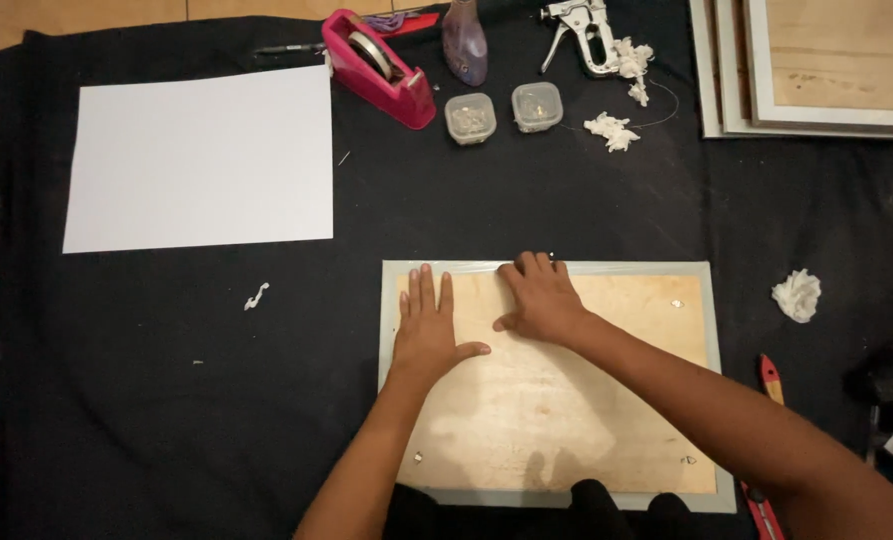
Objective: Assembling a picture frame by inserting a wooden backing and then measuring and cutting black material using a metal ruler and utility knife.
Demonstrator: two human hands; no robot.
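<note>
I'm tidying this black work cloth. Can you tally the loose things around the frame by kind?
Small clear lidded plastic tubs: 2
Crumpled white paper wads: 3 clear ones; more cut off at the right edge
Blank white paper sheet: 1
Pink tape dispenser: 1
Metal staple gun: 1
Total: 8

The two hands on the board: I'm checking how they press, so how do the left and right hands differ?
The left hand lies flat on the wooden board with fingers straight and thumb out; the right hand has its fingers bent. The left fingertips stop short of the frame; the right fingertips reach its top edge. The right forearm crosses the board; the left comes from below. Both rest palm down and hold nothing.
</note>
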